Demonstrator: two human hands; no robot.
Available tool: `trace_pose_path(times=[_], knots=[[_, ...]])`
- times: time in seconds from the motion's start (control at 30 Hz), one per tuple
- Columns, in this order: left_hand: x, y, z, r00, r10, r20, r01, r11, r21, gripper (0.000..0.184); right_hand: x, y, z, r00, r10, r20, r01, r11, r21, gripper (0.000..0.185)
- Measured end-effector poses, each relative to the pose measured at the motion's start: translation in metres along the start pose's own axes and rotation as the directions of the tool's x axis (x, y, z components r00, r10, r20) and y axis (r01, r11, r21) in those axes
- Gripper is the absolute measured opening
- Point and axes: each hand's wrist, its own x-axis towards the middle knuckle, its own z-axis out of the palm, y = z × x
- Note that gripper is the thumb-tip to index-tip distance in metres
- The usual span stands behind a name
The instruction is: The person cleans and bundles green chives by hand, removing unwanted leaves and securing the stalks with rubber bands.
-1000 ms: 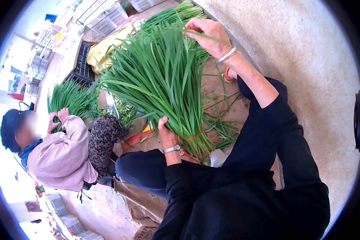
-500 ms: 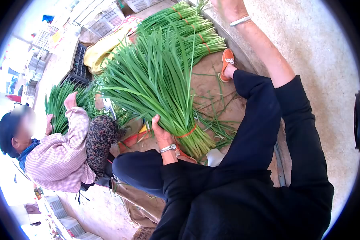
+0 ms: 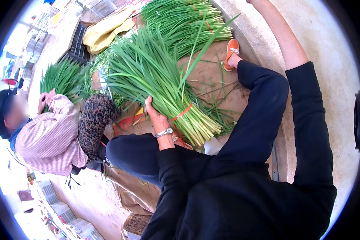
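Observation:
A large bundle of garlic chives (image 3: 164,84), with long flat green leaves and pale stem ends, lies tilted in front of me. An orange band (image 3: 183,111) goes round it near the stems. My left hand (image 3: 158,118), below a wristwatch, grips the bundle's near side, thumb up; the fingers underneath are hidden. Loose leaves stick out from the bundle toward the upper right. My right forearm (image 3: 282,36) stretches up to the top edge of the view, where the hand is cut off.
Banded chive bundles (image 3: 188,24) lie at the back. Stray leaves litter the brown ground sheet (image 3: 212,76). At left, a co-worker in a checked shirt (image 3: 50,134) has hands at another chive pile (image 3: 62,78). A yellow sack (image 3: 104,34) and black crate (image 3: 76,48) stand behind.
My right hand has gone up out of view. The bundle and my left hand sit slightly higher and further left. The co-worker's hands have come together at the pile.

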Motion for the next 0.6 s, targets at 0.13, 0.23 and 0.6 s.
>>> trace_pose_path(times=[0.13, 0.23, 0.6], knots=[[-0.007, 0.001, 0.001, 0.999, -0.006, -0.041, 0.008, 0.999, 0.032, 0.042, -0.022, 0.029, 0.016, 0.915, 0.320, 0.245, -0.388, 0.864, 0.321, 0.025], [-0.007, 0.002, 0.000, 1.000, 0.001, 0.021, -0.002, 0.999, 0.049, 0.045, -0.054, 0.050, 0.028, 0.858, 0.429, 0.282, -0.512, 0.755, 0.409, 0.025], [-0.005, -0.002, 0.010, 1.000, -0.007, 0.023, 0.005, 0.998, 0.057, 0.038, -0.245, -0.032, 0.060, 0.633, 0.403, 0.661, -0.700, 0.662, 0.268, 0.018]])
